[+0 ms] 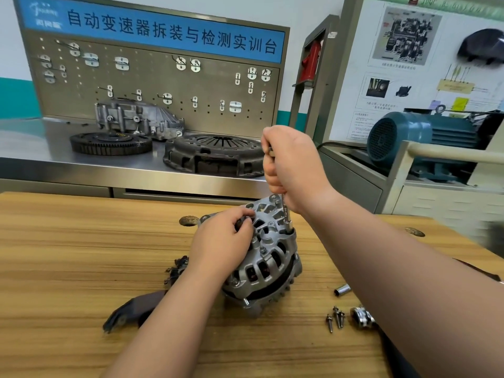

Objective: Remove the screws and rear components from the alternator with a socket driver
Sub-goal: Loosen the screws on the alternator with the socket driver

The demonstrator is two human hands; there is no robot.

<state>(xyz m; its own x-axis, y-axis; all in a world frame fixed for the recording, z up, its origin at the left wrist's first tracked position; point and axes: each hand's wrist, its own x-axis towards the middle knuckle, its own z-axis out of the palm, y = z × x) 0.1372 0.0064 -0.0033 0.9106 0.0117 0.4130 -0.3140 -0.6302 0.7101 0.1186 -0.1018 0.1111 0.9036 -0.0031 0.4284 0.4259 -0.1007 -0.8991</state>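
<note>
Now my right hand [291, 165] squeezes the socket driver [286, 214], standing straight up at two o'clock on the alternator [267, 266]; my left hand [223, 241] grips its top.

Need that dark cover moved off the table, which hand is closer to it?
Left. The left hand holds the alternator, just right of the dark cover; the right hand grips the socket driver higher up, farther right.

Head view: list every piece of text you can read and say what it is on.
"自动变速器拆装与检测实训台": white characters on the blue banner above the pegboard.
Text by the logo at the banner's left end: blurred, unreadable.
Captions on the poster at right: too small and blurred.
Engraving on the socket driver shaft: too small to read.
</note>
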